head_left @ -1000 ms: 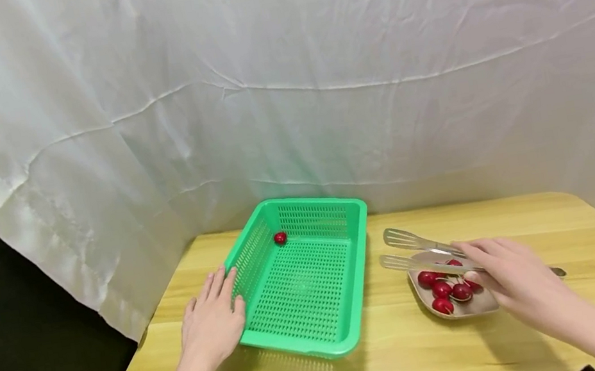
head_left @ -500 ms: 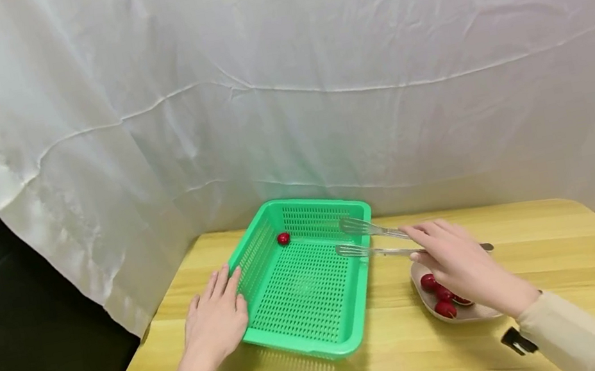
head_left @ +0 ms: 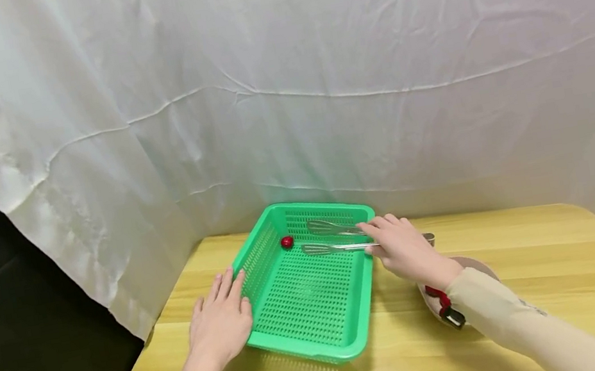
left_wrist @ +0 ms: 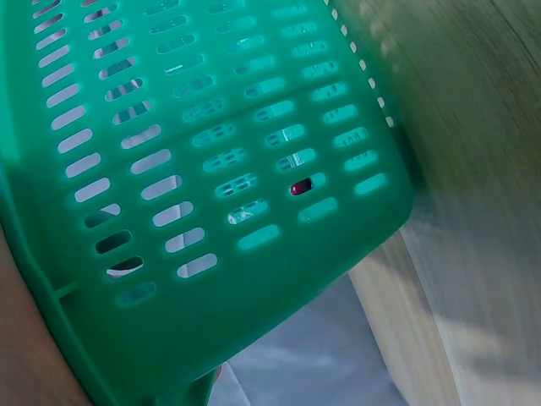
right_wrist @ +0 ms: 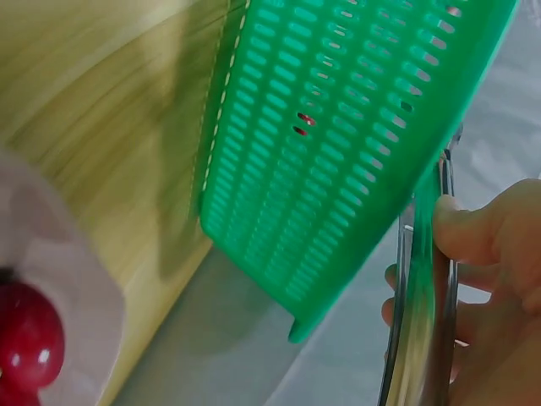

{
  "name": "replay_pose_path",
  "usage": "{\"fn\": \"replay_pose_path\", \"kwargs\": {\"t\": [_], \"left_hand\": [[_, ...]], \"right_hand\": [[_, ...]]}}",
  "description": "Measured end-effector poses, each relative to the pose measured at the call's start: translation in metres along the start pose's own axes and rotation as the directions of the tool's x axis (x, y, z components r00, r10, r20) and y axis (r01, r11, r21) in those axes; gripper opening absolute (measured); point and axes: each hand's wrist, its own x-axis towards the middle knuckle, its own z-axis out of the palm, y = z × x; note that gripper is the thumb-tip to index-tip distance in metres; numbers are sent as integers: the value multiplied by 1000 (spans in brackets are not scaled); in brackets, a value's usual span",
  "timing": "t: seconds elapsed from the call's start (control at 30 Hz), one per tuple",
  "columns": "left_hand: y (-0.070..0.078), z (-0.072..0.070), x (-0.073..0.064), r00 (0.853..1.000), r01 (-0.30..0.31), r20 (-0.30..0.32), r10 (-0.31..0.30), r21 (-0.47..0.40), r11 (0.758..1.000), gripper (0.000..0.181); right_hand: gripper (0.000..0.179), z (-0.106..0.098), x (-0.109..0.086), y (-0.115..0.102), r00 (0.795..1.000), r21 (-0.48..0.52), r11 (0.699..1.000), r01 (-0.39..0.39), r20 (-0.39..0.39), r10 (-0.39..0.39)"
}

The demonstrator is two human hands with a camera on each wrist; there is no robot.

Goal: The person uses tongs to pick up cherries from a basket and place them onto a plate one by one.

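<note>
My left hand (head_left: 218,320) rests on the left rim of a green perforated plastic basket (head_left: 365,311), fingers stretched out. My right hand (head_left: 405,247) grips metal tongs (head_left: 339,248) by the middle. Their slotted ends reach over the basket's right rim, spread apart with nothing between them. One red cherry (head_left: 286,242) lies inside, at the back left corner. It also shows through the slots in the left wrist view. Under my right forearm is a pale bowl (head_left: 476,265) with cherries (head_left: 439,294), mostly hidden. A glossy cherry (right_wrist: 30,334) shows close up in the right wrist view.
A light wooden table (head_left: 558,280) carries everything. Behind it hangs a white cloth (head_left: 350,73), close to the basket's back rim. Dark space (head_left: 17,333) lies beyond the table's left edge.
My right hand has carried the tongs leftward from above the bowl to over the basket, and my forearm now covers much of the bowl. My left hand stays on the basket rim.
</note>
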Motion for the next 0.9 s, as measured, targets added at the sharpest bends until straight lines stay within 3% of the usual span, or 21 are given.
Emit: {"fn": "replay_pose_path", "kwargs": {"t": [0.23,0.67,0.9], "left_hand": [[0,-1,3,1000,9,10,-9,-7,1000,54],[-3,2,0,1000,10,-7,-10,-5,1000,55],[-1,1,0,1000,8,-2,-8,-6,1000,54]], "right_hand": [[49,15,24,-3,999,36,999,-31,43,29],[49,38,65,-12,988,15,999,-44,151,41],[45,53,81,-14,986,-57,998,-39,159,48]]}}
